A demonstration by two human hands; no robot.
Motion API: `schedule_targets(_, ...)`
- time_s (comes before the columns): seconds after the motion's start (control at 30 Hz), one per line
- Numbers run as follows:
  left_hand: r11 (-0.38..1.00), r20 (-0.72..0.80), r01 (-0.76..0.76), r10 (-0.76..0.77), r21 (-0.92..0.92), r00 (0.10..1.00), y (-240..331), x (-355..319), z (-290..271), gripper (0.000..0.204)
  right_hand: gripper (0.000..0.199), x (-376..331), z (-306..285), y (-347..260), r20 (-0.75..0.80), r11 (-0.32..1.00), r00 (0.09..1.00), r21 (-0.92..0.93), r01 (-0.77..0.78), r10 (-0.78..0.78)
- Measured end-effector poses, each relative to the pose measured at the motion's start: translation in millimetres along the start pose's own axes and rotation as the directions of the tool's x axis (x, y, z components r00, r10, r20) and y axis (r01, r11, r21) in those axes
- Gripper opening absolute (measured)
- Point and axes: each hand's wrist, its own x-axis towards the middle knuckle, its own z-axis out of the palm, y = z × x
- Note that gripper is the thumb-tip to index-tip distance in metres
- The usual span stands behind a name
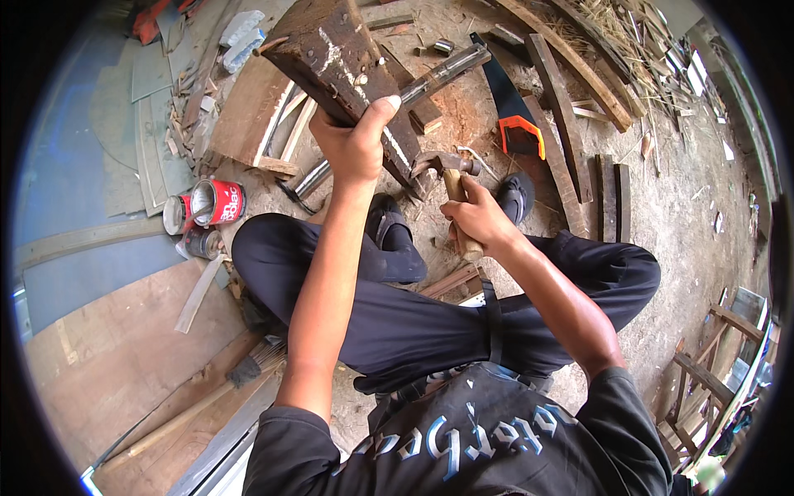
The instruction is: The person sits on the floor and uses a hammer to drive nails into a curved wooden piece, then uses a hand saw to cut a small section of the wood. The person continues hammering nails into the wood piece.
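My left hand (354,142) is closed on the edge of a dark, weathered wooden board (341,51), with the thumb lying across its face. The board is tilted, and pale streaks and nail-like bits show on it. A claw hammer (454,183) with a wooden handle is gripped in my right hand (481,217). Its metal head is at the board's lower end, the claw side toward the wood; whether it touches cannot be made out. Behind the board, a shiny metal bar (447,73) sticks out to the right.
A handsaw (523,136) with an orange and black handle lies beyond my right foot. Several timber pieces (562,116) lie at the right. Red cans (225,202) stand left of my knee, near flat sheets (99,264). A wooden frame (703,376) is at lower right.
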Motion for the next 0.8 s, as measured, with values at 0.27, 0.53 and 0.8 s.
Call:
schedule_targets(0.27, 0.998, 0.132, 0.056, -0.061, 0.043, 0.989, 0.1, -3.6, -20.2, 0.050, 0.068, -1.3, -2.0, -2.3, 0.044, 0.939, 0.993, 0.323, -0.120, 0.112)
schedule_targets(0.53, 0.997, 0.129, 0.048, -0.055, 0.052, 0.990, 0.6, -14.7, -20.9, 0.059, 0.078, -0.1, -8.7, 2.2, 0.067, 0.972, 0.992, 0.202, -0.119, 0.107)
schedule_targets(0.8, 1.000, 0.101, 0.016, -0.018, 0.018, 0.995, 6.7, -26.6, -16.5, 0.055, 0.083, 4.4, -28.6, 19.8, 0.215, 0.980, 0.977, 0.193, -0.039, -0.004)
